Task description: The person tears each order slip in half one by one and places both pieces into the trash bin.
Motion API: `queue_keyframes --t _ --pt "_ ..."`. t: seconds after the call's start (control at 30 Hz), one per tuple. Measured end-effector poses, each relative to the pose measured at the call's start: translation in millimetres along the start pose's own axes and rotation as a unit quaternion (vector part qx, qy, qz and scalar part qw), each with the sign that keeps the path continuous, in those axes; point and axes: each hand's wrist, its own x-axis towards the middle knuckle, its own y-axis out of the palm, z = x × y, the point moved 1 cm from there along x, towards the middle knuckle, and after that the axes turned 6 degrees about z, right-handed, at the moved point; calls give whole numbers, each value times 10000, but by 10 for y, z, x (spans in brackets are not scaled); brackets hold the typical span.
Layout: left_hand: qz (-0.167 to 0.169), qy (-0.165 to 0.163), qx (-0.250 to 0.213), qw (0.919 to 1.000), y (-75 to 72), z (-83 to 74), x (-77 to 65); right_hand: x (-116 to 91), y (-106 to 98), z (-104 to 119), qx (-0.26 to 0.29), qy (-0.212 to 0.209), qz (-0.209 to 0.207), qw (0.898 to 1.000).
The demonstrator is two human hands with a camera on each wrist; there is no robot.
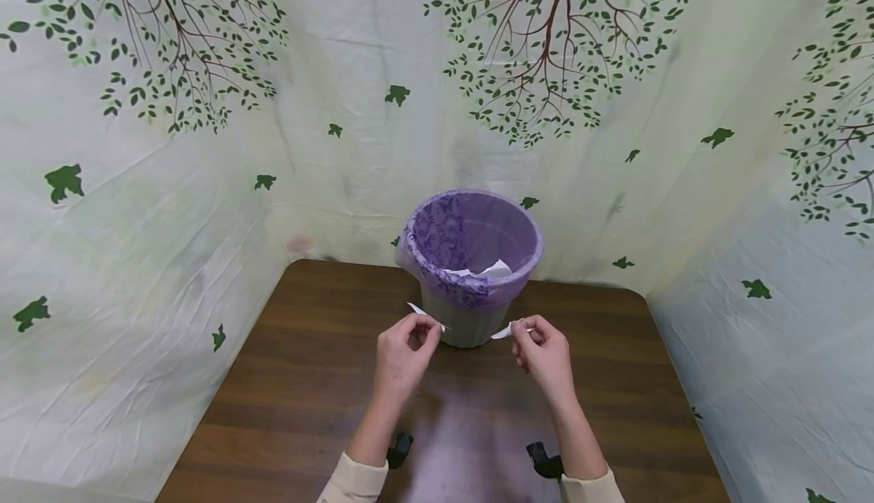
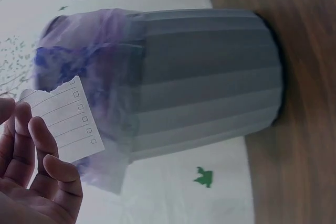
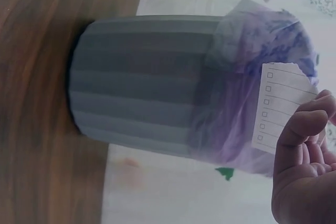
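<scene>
My left hand (image 1: 404, 351) pinches a torn piece of lined paper (image 2: 65, 116) between thumb and fingers; the left wrist view shows small checkboxes along one edge and a ragged tear on another. Another torn piece with the same lines and checkboxes (image 3: 281, 106) is pinched by my right hand (image 1: 544, 351). The two hands are apart, both in front of a grey ribbed trash can (image 1: 464, 326). A purple patterned bag (image 1: 501, 230) lines the can and folds over its rim. White paper scraps (image 1: 495, 269) lie inside the bag.
The can stands near the back edge of a dark brown wooden table (image 1: 287, 397). Behind and beside the table hangs a pale cloth (image 1: 341, 207) printed with branches and green leaves. Dark straps (image 1: 544, 460) sit at both wrists.
</scene>
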Motion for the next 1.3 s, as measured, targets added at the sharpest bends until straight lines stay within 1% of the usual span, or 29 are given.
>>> queue_keyframes --t 0.13,0.3,0.43,0.57,0.7,0.9,1.03,1.17,1.3 --pt "-73 254 -103 9996 -58 -92 100 37 25 98 -28 -179 58 9998" --pt "-62 346 -197 9992 -112 -225 280 107 51 262 -186 -419 26 9989" --pt "-83 484 -273 9984 -134 -324 439 173 71 421 -291 -662 40 9974" --pt "-87 603 -357 9975 -117 -418 595 252 72 566 -225 -944 64 9953" --pt "-10 629 -459 9970 -53 -451 740 352 69 675 -98 -1095 78 9939" --pt "94 484 -508 9975 47 -395 915 537 97 780 33 -1138 175 9933" --pt "162 296 -558 9979 97 -346 1001 677 115 818 73 -1138 232 9932" --pt "274 116 -589 9978 130 -322 1067 790 120 836 22 -1029 244 9944" --pt "400 -116 -604 9973 149 -314 1112 858 112 841 -51 -854 284 9959"
